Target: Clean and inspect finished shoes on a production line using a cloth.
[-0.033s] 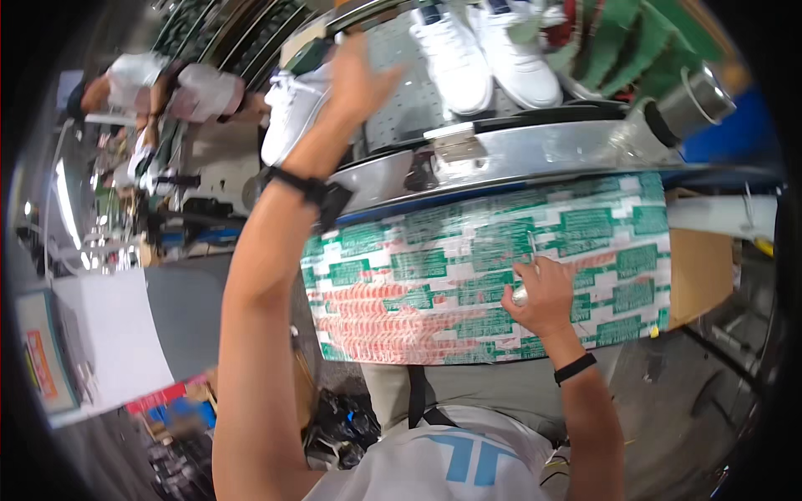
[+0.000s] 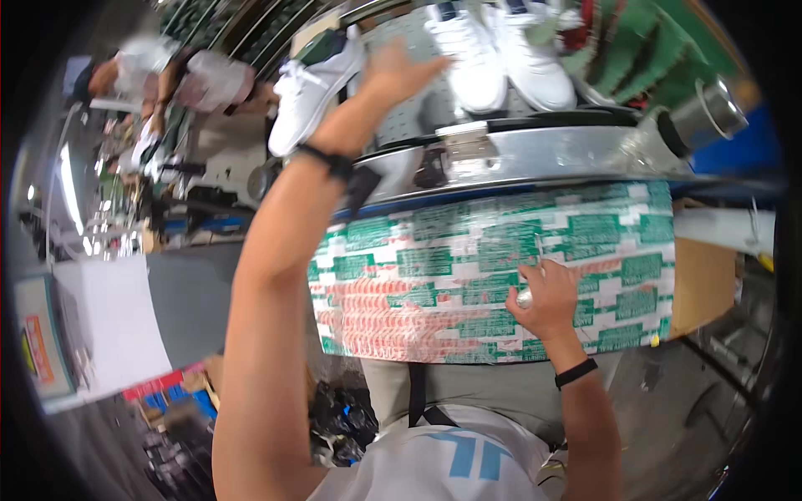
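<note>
Well, left hand [image 2: 403, 77] spread, empty past rail [image 2: 560, 154], between shoes [image 2: 474, 71]; right hand [image 2: 547, 296] clutches tool [image 2: 525, 298].

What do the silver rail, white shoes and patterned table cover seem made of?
Rail: probably metal, silvery with bright glare. Shoes: leather or synthetic, smooth, white; blur leaves which open. Cover: perhaps plastic tape, faintly shiny, its print repeating in strips.

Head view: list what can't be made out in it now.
All in the head view:
- Left hand: its outline is smeared by blur.
- Silvery thing: partly hidden by the right hand, so its kind is unclear.
- Pair of white shoes: ankle ends cut off by the top edge.
- Co-worker: too small and blurred to tell what is being handled.
</note>
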`<state>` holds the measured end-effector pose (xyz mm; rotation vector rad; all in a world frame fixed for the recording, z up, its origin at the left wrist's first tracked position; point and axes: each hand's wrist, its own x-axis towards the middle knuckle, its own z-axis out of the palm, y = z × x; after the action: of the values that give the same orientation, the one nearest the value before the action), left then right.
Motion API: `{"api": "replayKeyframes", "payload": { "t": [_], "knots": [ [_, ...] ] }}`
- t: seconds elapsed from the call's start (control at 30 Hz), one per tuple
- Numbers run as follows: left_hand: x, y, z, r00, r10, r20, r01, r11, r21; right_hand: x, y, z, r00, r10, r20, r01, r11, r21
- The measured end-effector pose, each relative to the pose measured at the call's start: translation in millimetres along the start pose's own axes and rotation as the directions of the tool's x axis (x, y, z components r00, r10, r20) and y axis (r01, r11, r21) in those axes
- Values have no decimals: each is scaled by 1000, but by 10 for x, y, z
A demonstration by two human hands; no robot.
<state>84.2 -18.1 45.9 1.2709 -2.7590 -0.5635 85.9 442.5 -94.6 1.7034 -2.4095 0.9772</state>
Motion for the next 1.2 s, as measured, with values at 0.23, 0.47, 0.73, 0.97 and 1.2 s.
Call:
{"api": "replayKeyframes", "payload": {
  "t": [0.23, 0.47, 0.73, 0.97, 1.2],
  "knots": [
    [727, 477, 743, 961, -215, 173, 274, 801, -532, -40, -15, 10, 1000, 7, 7, -7, 999, -46],
    [876, -48, 604, 949, -242, 200, 303, 539, -786, 16, 10, -14, 1000, 25, 18, -25, 1000, -6],
    [235, 4, -101, 964, 28, 264, 244, 298, -923, -27, 44, -31, 1000, 14, -26, -14, 1000, -20],
    [-1911, -117, -661, 989, 83, 124, 93, 311, -946, -119, 0, -70, 997, 8, -78, -8, 1000, 2],
    [-3980, -10, 585, 972, -184, -148, 98, 883, -459, -102, -31, -33, 999, 16, -46, -15, 1000, 10]
  ]
}}
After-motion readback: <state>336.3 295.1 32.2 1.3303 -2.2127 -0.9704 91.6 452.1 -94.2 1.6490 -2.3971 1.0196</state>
